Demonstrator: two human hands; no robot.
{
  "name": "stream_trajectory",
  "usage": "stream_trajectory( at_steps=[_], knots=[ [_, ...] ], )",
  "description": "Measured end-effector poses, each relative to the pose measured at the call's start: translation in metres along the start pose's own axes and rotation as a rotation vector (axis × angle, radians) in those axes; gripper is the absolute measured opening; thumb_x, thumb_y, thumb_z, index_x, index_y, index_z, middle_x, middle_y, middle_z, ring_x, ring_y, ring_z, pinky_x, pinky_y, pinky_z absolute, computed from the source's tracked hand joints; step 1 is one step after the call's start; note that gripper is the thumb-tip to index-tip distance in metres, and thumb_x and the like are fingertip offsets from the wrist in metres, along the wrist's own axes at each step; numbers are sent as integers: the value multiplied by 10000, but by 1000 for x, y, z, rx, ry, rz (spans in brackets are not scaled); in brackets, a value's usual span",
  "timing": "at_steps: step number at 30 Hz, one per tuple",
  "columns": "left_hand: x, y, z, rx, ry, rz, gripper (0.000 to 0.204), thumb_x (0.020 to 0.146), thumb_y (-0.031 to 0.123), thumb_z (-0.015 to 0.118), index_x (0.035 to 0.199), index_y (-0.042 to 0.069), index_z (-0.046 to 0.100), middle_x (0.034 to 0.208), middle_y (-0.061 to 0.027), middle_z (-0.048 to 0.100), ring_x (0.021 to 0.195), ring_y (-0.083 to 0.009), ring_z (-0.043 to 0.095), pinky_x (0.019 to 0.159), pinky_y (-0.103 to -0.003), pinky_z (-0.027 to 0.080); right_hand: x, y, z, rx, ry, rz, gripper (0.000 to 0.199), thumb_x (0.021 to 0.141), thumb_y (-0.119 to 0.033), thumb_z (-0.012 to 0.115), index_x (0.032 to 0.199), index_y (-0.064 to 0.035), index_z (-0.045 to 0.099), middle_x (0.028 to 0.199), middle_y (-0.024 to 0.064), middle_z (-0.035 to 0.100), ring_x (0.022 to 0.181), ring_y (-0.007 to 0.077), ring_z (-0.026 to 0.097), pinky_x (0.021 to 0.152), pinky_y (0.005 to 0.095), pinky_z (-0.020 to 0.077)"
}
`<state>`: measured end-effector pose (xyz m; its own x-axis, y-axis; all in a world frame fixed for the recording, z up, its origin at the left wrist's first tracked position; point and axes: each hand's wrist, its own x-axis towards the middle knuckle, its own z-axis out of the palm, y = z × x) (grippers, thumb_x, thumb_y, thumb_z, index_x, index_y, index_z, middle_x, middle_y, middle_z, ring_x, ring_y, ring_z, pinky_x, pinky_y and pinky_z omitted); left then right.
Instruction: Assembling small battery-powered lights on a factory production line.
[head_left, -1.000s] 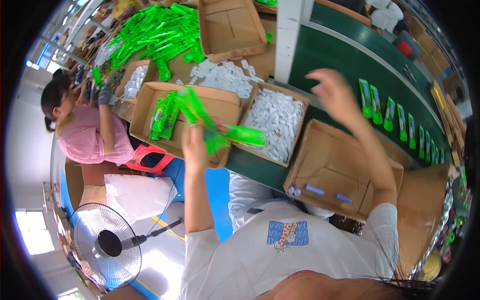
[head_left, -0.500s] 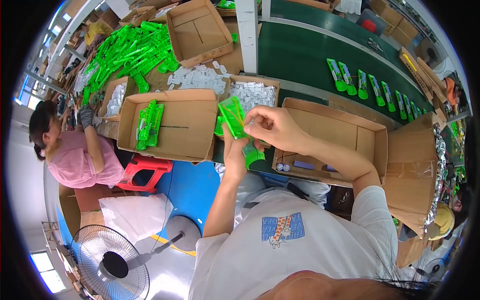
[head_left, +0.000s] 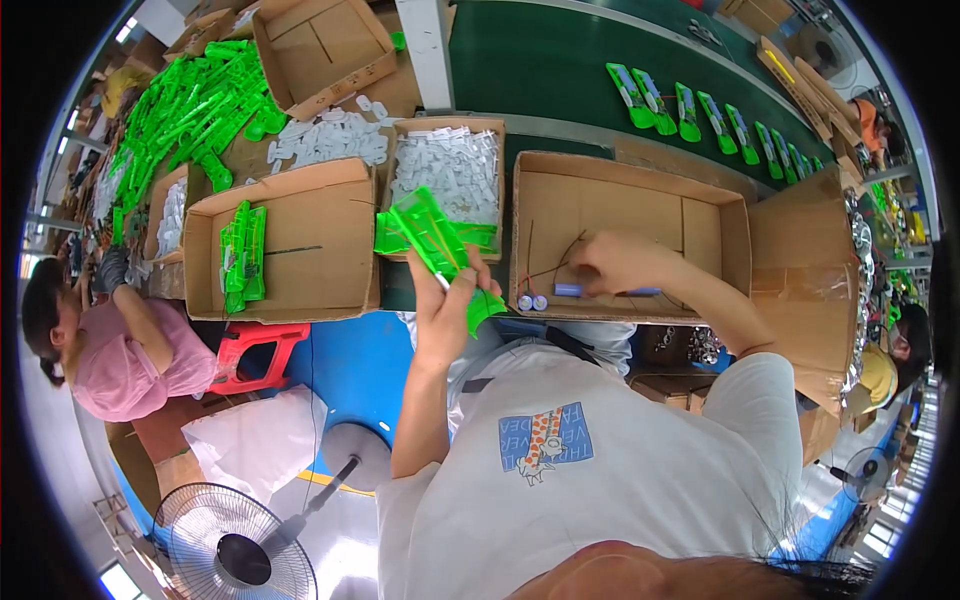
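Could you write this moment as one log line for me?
left hand: grip on green plastic part | right hand: reaching into cardboard box, at blue cells | conveyor belt: green pieces in a row

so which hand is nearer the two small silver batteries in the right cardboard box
Right. The right hand reaches into that box just right of the two small silver batteries; the left hand holds a translucent green plastic piece outside it.

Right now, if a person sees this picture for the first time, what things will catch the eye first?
The bright green translucent plastic part stands out first, held up in the left hand near the picture's middle. Next comes the right hand, reaching into the wide cardboard box, near a blue stick and two small round cells. At upper left, a heap of green parts covers the table.
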<state>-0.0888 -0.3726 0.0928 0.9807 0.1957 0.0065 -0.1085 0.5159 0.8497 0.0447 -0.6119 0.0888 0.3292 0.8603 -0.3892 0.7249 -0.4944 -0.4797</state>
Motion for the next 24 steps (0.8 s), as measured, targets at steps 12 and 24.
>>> stream_trajectory(
  at_steps=[12,24],
  knots=[
    [-17,-31,33,302,-210,-107,534,918,-58,428,1362,76,163,1011,-92,513,795,-132,557,669,-287,516,10,-77,-46,928,90,127,323,824,-244,774,760,3,576,701,89,662,633,121,662,531,227,526],
    [-11,-4,-21,-100,171,-120,414,901,-58,436,1238,127,281,1014,-96,478,775,-161,520,665,-354,528,173,-13,-79,-257,548,-495,207,711,-67,702,912,-99,659,845,67,603,800,257,632,626,379,501]
  ],
)
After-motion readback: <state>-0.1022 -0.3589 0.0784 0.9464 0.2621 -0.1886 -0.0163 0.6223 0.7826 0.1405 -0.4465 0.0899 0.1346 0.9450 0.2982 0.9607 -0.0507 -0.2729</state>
